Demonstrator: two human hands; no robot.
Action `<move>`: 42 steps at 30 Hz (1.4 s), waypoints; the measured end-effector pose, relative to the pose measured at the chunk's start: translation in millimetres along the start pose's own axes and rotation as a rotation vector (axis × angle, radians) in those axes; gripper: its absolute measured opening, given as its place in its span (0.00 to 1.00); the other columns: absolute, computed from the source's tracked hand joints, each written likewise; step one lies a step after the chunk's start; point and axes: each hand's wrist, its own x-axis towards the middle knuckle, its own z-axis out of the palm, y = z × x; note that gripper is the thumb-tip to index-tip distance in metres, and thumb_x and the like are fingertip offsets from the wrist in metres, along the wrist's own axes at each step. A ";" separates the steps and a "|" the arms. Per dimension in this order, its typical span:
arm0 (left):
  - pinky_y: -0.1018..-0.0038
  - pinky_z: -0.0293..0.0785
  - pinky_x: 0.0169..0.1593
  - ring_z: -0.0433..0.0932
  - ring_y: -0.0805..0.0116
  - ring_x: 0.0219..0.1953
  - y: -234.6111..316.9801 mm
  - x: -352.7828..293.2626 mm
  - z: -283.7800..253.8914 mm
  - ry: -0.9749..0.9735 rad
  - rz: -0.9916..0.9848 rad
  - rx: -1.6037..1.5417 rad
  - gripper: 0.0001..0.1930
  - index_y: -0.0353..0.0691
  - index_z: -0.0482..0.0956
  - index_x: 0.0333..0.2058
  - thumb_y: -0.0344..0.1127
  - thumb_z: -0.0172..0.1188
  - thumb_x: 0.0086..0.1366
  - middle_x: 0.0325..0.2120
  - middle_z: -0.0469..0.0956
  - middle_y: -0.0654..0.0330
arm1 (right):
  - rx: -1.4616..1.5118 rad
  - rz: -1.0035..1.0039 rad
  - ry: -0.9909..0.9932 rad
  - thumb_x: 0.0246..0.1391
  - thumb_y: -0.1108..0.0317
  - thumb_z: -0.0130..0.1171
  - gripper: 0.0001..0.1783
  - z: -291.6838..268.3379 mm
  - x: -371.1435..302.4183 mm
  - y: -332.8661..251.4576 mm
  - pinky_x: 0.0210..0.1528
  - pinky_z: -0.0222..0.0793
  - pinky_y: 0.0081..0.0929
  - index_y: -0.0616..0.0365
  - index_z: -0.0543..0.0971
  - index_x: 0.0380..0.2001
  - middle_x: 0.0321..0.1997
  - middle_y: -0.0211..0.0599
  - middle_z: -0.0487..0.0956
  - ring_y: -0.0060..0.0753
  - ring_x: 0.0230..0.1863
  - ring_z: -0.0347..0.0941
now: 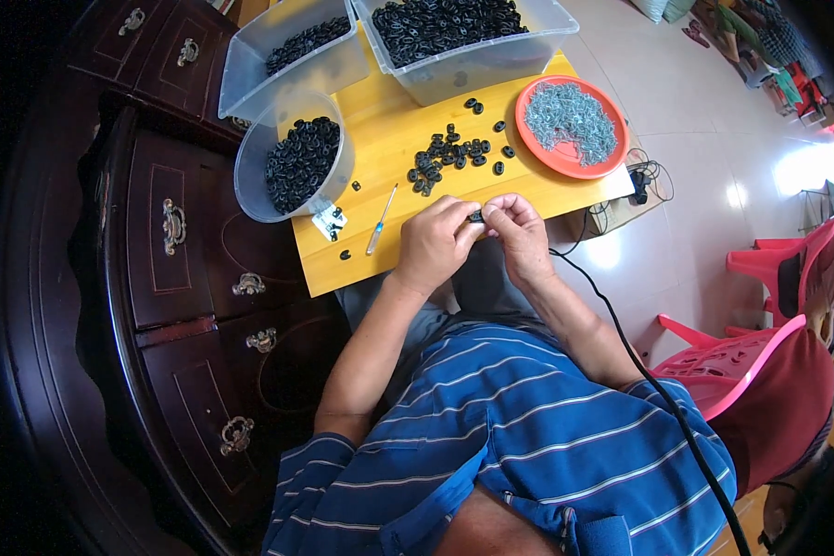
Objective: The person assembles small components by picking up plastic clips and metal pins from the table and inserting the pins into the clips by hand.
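Note:
My left hand [433, 237] pinches a small black oval plastic piece [476, 217] between thumb and fingers, just over the table's front edge. Against the same piece, my right hand [521, 237] has its thumb and curled fingers closed; any tiny part between them is too small to make out. Beyond my hands lies a loose pile of similar black oval pieces with holes [449, 156]. To the right, an orange-red plate [576, 170] bears a heap of small silvery metal parts [573, 119]. A small screwdriver [377, 230] with a light blue handle lies left of my left hand.
On the yellow table [380, 139] stand a round clear tub [250, 176] and two clear bins [241, 69] [473, 82], all holding black pieces. Dark wooden drawers [176, 232] border the left side. A black cable [612, 310] runs past my right arm; pink chairs [713, 371] stand right.

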 end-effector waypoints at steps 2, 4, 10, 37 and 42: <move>0.69 0.77 0.31 0.81 0.62 0.25 1.7 0.6 -0.9 -0.017 -0.041 -0.036 0.10 0.35 0.82 0.38 0.27 0.69 0.56 0.31 0.81 0.54 | -0.001 0.000 0.012 0.60 0.75 0.62 0.05 0.0 0.5 0.6 0.39 0.68 0.18 0.58 0.77 0.38 0.33 0.26 0.79 0.16 0.33 0.71; 0.71 0.75 0.29 0.79 0.66 0.22 3.7 1.0 -1.2 0.004 -0.103 -0.066 0.10 0.36 0.82 0.37 0.27 0.70 0.56 0.30 0.81 0.55 | 0.008 0.007 0.011 0.60 0.75 0.62 0.05 1.3 0.4 0.1 0.39 0.68 0.18 0.58 0.77 0.38 0.33 0.26 0.79 0.17 0.33 0.71; 0.71 0.75 0.29 0.80 0.64 0.23 -3.9 -0.6 1.1 0.001 -0.028 -0.017 0.11 0.37 0.82 0.39 0.26 0.70 0.56 0.30 0.81 0.55 | 0.028 0.004 0.007 0.60 0.75 0.62 0.04 0.7 0.1 2.1 0.38 0.67 0.17 0.58 0.77 0.37 0.33 0.26 0.78 0.17 0.32 0.71; 0.64 0.77 0.34 0.82 0.54 0.30 2.9 7.4 0.6 -0.082 -0.086 -0.066 0.09 0.39 0.82 0.37 0.30 0.68 0.56 0.31 0.82 0.55 | 0.059 0.012 0.013 0.60 0.74 0.62 0.05 -4.9 -0.5 -1.7 0.37 0.67 0.17 0.59 0.77 0.38 0.32 0.26 0.78 0.16 0.32 0.71; 0.70 0.75 0.30 0.79 0.65 0.24 10.4 10.2 -1.8 -0.107 -0.121 -0.085 0.11 0.38 0.83 0.39 0.28 0.70 0.55 0.29 0.80 0.57 | 0.059 0.010 0.022 0.61 0.73 0.62 0.04 -7.8 1.0 -0.7 0.37 0.68 0.17 0.58 0.77 0.38 0.32 0.26 0.79 0.16 0.31 0.71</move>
